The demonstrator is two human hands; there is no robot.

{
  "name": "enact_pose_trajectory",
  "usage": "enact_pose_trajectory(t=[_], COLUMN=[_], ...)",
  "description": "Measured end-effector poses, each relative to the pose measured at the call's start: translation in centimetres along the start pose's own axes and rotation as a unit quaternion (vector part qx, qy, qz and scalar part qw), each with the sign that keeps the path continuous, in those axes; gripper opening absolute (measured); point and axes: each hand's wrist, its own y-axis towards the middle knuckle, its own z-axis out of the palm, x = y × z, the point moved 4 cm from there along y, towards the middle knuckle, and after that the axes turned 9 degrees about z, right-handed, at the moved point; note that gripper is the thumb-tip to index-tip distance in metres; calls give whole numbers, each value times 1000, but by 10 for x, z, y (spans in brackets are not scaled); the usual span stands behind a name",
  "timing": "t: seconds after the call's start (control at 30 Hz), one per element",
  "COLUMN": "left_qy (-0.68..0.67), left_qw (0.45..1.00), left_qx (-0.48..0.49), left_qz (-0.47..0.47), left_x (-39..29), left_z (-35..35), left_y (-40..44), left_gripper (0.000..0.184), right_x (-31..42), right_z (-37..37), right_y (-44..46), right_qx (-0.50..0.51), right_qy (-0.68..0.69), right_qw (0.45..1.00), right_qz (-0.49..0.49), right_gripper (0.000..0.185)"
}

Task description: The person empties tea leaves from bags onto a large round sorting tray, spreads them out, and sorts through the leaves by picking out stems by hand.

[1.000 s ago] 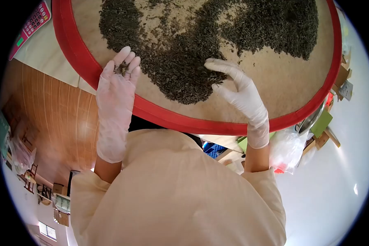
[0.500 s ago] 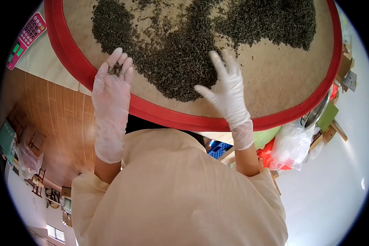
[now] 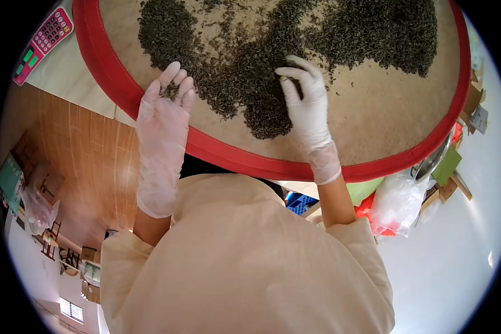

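Dark, curled dried tea leaves lie in heaps on a round, cloth-lined tray with a red rim. My left hand, in a clear glove, is palm up over the tray's near left rim. Its fingers are cupped around a small bit of tea leaves. Over the middle heap is my right hand, in a white glove. Its fingers are bent and the thumb tip meets the index finger closely. Whatever is between those tips is too small to make out.
A pink scale with keys and green displays rests at the tray's left, on a pale tabletop. Right of the tray are a metal bowl, a white plastic bag and cardboard pieces. A blue crate shows below.
My right hand has gone from spread fingers to a bent, pinched shape over the heap. The left hand stays cupped. The whole view has shifted slightly.
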Motion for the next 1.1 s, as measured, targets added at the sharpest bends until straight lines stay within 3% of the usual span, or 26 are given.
enact_pose_trajectory(t=[0.07, 0.2, 0.3, 0.5, 0.57, 0.6, 0.7, 0.77, 0.83, 0.9, 0.97, 1.0, 1.07, 1.1], left_qy=[28, -29, -26, 14, -95, -93, -90, -89, -89, -91, -93, -94, 23, 23], left_qw=[999, 999, 999, 998, 994, 994, 993, 994, 994, 994, 993, 993, 1000, 1000], left_qx=[-44, -7, -14, -50, 31, 35, 47, 56, 43, 32, 58, 57, -9, -10], left_qz=[0, -19, -23, -21, -48, -50, -51, -43, -46, -53, -45, -46, -2, -2], left_x=[0, 4, 7, 6, 7, 8, 4, 1, -2, -2, -1, 0, 0, 1], left_z=[-5, 2, 7, -2, -3, 0, 6, 6, 0, -5, -6, -3, -2, -2], left_y=[1, 3, 6, 6, 6, 7, 4, 5, 6, 7, 10, 10, 10, 10], left_gripper=[48, 47, 46, 45, 40, 40, 39, 38, 38, 37, 38, 38, 44, 44], right_x=[-1, 3, -17, -20, -15, -6, 23, 23, 3, -14, -41, -51, -71, -72], right_z=[-18, -44, -59, -44, -26, -18, -11, -16, -30, -43, -48, -48, -42, -37], right_y=[-1, -9, -13, -12, -7, -8, -17, -20, -28, -35, -44, -48, -57, -60], right_qx=[51, 81, 43, 31, 50, 53, 177, 135, 15, -29, -56, -56, -31, -31], right_qy=[33, 103, 5, -96, -27, -67, 39, 34, 60, 7, -60, -61, 70, 70], right_qw=[996, 979, 986, 988, 995, 996, 982, 990, 997, 984, 960, 960, 935, 935], right_qz=[60, 154, 163, 117, 86, 33, 53, 23, 35, 177, 267, 268, 346, 347], right_gripper=[27, 42, 47, 49, 47, 47, 44, 41, 39, 31, 28, 28, 27, 27])
